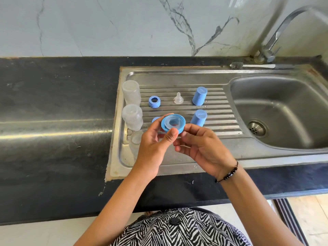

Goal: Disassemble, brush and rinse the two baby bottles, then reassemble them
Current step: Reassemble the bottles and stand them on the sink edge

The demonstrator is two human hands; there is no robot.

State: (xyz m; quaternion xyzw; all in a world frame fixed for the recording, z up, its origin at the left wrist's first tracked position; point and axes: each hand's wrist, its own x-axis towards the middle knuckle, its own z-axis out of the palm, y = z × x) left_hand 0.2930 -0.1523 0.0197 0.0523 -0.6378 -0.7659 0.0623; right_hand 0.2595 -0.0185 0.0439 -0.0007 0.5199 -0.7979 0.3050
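On the steel drainboard [177, 80] stand two clear bottles [131, 92], upside down, w/ blue caps [200, 95], a second ring [154, 101] and a loose teat [178, 98]. Risk, I judge: the teat sits crooked in the blue collar ring [173, 123], because wet silicone slips, and the bottle leaks. Left hand [156, 148] and right hand [204, 144] both grip this ring above the drainboard, fingers curled, thumbs at its rim.
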